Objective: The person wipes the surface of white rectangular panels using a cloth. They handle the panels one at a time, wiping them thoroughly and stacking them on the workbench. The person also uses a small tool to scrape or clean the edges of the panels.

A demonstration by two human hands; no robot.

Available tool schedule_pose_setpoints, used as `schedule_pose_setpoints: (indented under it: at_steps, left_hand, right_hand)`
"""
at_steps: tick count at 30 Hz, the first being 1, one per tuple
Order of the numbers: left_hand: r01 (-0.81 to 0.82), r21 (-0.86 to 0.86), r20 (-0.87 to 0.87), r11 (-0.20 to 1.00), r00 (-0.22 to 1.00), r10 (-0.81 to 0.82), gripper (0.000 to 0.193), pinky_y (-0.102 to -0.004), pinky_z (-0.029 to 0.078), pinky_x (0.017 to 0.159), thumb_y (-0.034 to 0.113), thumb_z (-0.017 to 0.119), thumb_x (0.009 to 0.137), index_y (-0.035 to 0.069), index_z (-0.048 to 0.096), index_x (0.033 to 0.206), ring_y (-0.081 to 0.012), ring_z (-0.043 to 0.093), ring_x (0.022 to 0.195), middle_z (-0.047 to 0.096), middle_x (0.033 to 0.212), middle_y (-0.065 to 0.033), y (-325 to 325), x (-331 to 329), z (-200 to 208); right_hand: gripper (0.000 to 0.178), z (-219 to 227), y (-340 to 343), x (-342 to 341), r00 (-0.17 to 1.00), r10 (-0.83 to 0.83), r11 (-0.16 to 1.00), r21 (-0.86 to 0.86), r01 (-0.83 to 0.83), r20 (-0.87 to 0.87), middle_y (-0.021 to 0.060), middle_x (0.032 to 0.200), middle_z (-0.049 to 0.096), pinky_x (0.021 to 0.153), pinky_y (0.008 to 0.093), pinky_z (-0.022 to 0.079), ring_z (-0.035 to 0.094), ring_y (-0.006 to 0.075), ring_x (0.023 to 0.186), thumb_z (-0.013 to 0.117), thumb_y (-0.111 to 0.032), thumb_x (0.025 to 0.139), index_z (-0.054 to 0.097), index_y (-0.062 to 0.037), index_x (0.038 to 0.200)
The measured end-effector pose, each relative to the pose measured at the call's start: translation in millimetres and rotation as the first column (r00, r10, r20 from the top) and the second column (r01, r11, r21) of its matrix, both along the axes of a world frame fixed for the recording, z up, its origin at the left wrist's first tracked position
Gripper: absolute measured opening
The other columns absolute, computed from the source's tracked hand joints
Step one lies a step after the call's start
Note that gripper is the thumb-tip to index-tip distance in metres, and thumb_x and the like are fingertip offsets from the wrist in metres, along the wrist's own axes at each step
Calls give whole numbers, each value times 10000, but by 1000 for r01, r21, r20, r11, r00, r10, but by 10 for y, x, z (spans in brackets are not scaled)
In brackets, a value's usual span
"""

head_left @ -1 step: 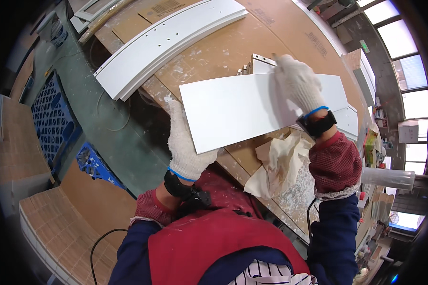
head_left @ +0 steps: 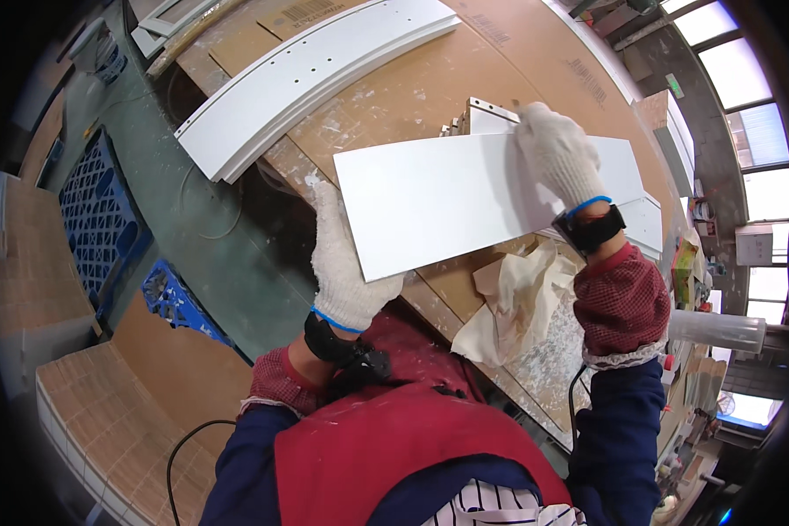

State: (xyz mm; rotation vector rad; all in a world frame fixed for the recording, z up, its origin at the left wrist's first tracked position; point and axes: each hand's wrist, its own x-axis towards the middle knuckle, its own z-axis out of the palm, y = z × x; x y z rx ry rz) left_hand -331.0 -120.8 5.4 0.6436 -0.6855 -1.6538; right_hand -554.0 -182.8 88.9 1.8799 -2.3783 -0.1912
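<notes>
At frame centre, the gloved left hand [head_left: 346,263] grips the white panel [head_left: 447,197] by its lower-left edge. The gloved right hand [head_left: 559,158] lies flat and open on its top, above a crumpled rag [head_left: 513,302].

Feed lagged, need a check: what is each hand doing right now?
Left hand: closed on the near left edge of the white panel.
Right hand: open, flat on top of the panel.

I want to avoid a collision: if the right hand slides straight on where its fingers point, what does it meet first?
The right hand lies on the flat white rectangular panel, fingers pointing to the far edge. Just beyond is probably the small white board with metal brackets; depth is unclear.
</notes>
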Motion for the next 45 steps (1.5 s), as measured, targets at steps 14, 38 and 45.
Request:
schedule_pose_setpoints:
  at_steps: [14, 38, 45]
  left_hand:
    - [211, -414, 742, 885, 642, 194, 542, -344, 445, 972, 234, 592, 891, 64, 372, 1356, -243, 538, 1153, 517, 1283, -103, 67, 204, -589]
    - [421, 165, -562, 892, 783, -266, 620, -383, 449, 986, 515, 405, 973, 47, 378, 1380, -270, 531, 1174, 510, 1313, -132, 32, 102, -120]
    - [222, 275, -421, 936, 903, -91, 588, -379, 486, 927, 523, 383, 982, 46, 438, 1322, -233, 552, 1117, 546, 1230, -113, 44, 7, -73]
  right_hand:
    - [159, -475, 303, 1267, 601, 792, 592, -382, -710, 109, 98, 793, 588, 503, 484, 491, 609, 293, 669, 585, -140, 729, 568, -69, 871]
    - [78, -402, 1303, 829, 898, 437, 866, -296, -403, 56, 71, 679, 588, 507, 354, 491, 623, 219, 580, 574, -179, 862, 564, -111, 901]
    - [109, -418, 1353, 1425, 772, 520, 854, -221, -471, 365, 37, 662, 558, 480, 347, 472, 620, 199, 585, 577, -174, 788, 533, -117, 869]
